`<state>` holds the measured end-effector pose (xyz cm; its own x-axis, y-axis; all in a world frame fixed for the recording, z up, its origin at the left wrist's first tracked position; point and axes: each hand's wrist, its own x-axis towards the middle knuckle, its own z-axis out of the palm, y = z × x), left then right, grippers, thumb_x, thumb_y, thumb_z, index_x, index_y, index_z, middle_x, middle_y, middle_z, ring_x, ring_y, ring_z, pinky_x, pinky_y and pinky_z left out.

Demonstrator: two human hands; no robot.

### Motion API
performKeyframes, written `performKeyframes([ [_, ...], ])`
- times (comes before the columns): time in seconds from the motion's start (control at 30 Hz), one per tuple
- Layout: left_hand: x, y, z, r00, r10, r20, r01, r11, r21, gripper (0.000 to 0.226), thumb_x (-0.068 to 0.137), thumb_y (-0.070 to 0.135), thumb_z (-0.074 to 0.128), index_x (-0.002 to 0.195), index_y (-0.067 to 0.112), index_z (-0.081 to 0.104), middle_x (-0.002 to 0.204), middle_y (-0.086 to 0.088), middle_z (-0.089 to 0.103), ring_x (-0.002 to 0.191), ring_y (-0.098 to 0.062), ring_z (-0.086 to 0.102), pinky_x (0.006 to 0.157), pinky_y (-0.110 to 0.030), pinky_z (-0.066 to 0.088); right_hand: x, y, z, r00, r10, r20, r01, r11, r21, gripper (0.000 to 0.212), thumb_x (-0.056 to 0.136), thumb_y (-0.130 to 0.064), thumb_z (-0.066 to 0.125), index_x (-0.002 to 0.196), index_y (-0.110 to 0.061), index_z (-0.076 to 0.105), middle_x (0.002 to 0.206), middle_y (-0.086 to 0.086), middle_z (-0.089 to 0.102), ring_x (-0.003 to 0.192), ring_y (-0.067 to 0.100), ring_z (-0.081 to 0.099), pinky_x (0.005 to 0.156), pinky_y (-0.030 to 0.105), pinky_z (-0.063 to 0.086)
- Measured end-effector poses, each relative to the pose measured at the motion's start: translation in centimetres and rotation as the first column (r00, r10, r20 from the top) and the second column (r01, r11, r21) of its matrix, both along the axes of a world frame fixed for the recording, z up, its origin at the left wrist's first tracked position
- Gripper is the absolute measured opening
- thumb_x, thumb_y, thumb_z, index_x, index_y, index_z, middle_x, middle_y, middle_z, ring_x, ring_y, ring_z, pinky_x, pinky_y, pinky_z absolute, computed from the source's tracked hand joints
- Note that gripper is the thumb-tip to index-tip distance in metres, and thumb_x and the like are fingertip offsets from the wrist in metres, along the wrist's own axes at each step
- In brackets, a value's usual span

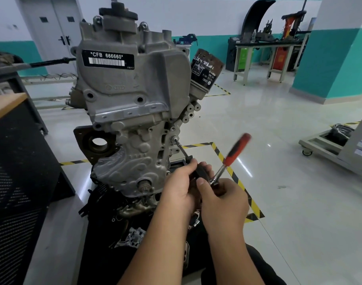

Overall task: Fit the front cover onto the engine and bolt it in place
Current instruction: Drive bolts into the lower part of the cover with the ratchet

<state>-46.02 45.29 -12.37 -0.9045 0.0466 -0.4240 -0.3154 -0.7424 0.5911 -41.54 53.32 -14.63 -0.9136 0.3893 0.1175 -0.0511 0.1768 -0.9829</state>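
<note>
- Front cover [132,153] was already seated on the engine [126,83], low on the face toward the camera. Step in hand looked like running in a bolt [174,138] on the cover's right edge.
- Extension bar [182,149] ran from that bolt down and back to the hands. The socket end sat on the bolt head; how fully it was engaged was too small to tell.
- Left hand [180,182] curled round the black section at the lower end of the extension, fingers wrapped, steadying it.
- Right hand [221,198] curled round the ratchet [230,159] at its head end, thumb on top. Red handle stuck up and right, motion-blurred, so it was probably mid-swing.
- To do it well: keep the extension in line with the bolt axis. The left hand should push lightly toward the bolt so the socket doesn't ride off.
- Short swings only, since the oil filter [205,68] and block bosses sat above that corner.
- Snug this bolt rather than pulling it fully tight. Several holes along the cover edge looked empty, so I'd fit the rest first and then tighten crosswise.
- Risk: a long extension held at an angle could round the bolt head or cross-thread the aluminium.
- Loose small parts lay on the dark stand [106,233] below the engine; whether these were the remaining bolts was unclear.
</note>
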Motion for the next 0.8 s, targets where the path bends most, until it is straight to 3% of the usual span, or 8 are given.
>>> performKeyframes([
  [0.13,-0.3,-0.3,-0.1,1.0,-0.017,0.006,0.017,0.999,-0.035,0.031,0.105,0.023,0.053,0.087,-0.001,0.063,0.076,-0.014,0.066,0.065,-0.025,0.066,0.066,-0.035,0.058,0.2,-0.2,0.3,1.0,-0.009,-0.024,0.009,1.0,0.002,0.02,0.077,-0.041,0.084,0.073,-0.027,0.07,0.06,-0.011,0.067,0.064,-0.002,0.064,0.052,0.01,0.041],
  [0.23,-0.3,-0.6,-0.1,0.999,0.028,0.029,-0.027,0.998,-0.059,0.027,0.099,0.023,0.064,0.078,0.005,0.065,0.072,-0.008,0.069,0.059,-0.021,0.068,0.066,-0.031,0.056,0.2,-0.6,0.1,0.998,-0.018,0.063,0.023,0.997,-0.072,0.051,0.087,-0.059,0.066,0.06,-0.016,0.065,0.052,-0.001,0.064,0.049,0.012,0.061,0.049,0.027,0.046],
  [0.3,-0.1,-0.4,0.0,0.997,0.064,0.044,-0.061,0.996,-0.061,0.021,0.095,0.02,0.069,0.081,0.005,0.067,0.071,-0.007,0.069,0.057,-0.02,0.068,0.065,-0.031,0.057,0.1,-0.5,0.2,0.993,-0.016,0.114,0.023,0.998,-0.065,0.057,0.09,-0.06,0.061,0.058,-0.013,0.064,0.049,0.0,0.062,0.044,0.012,0.06,0.048,0.029,0.047],
  [0.37,0.1,-0.1,0.3,0.996,0.083,0.044,-0.082,0.996,-0.04,0.016,0.095,0.017,0.069,0.092,0.001,0.066,0.073,-0.008,0.066,0.058,-0.021,0.067,0.063,-0.032,0.059,0.1,-0.3,0.3,0.994,-0.015,0.11,0.017,1.0,-0.021,0.051,0.089,-0.058,0.064,0.058,-0.018,0.065,0.051,-0.007,0.064,0.046,0.007,0.061,0.046,0.022,0.042],
  [0.43,0.1,0.1,0.4,0.994,0.106,0.034,-0.106,0.994,-0.019,0.018,0.096,0.016,0.068,0.105,0.002,0.062,0.079,-0.01,0.06,0.061,-0.021,0.063,0.073,-0.034,0.057,0.4,-0.2,0.5,0.997,-0.033,0.066,0.029,0.998,0.064,0.039,0.084,-0.054,0.073,0.06,-0.024,0.066,0.056,-0.015,0.065,0.059,-0.003,0.062,0.045,0.011,0.034],
  [0.63,0.3,0.6,0.1,0.997,0.073,0.035,-0.072,0.997,-0.038,0.031,0.101,0.025,0.061,0.118,-0.002,0.061,0.092,-0.018,0.066,0.071,-0.029,0.066,0.093,-0.05,0.054,0.3,0.0,0.4,0.999,-0.032,-0.016,0.034,0.99,0.14,0.016,0.076,-0.028,0.088,0.079,-0.029,0.073,0.063,-0.013,0.066,0.065,-0.002,0.063,0.052,0.007,0.038],
  [0.73,0.2,-0.2,0.1,0.995,0.064,0.073,-0.059,0.995,-0.075,0.024,0.104,0.026,0.056,0.105,0.003,0.062,0.081,-0.013,0.07,0.066,-0.027,0.069,0.078,-0.044,0.059,0.4,-0.4,0.3,0.999,-0.015,-0.031,0.017,0.998,0.068,0.014,0.079,-0.034,0.086,0.078,-0.027,0.074,0.059,-0.013,0.066,0.065,-0.005,0.063,0.053,0.006,0.042],
  [0.8,0.2,-0.7,0.1,0.995,0.063,0.081,-0.056,0.995,-0.085,0.022,0.104,0.023,0.057,0.096,0.005,0.064,0.074,-0.009,0.071,0.062,-0.023,0.07,0.064,-0.035,0.059,0.4,-0.8,0.4,0.999,-0.041,-0.009,0.041,0.999,0.035,0.033,0.088,-0.046,0.074,0.065,-0.023,0.068,0.054,-0.012,0.064,0.062,-0.004,0.061,0.048,0.012,0.039],
])
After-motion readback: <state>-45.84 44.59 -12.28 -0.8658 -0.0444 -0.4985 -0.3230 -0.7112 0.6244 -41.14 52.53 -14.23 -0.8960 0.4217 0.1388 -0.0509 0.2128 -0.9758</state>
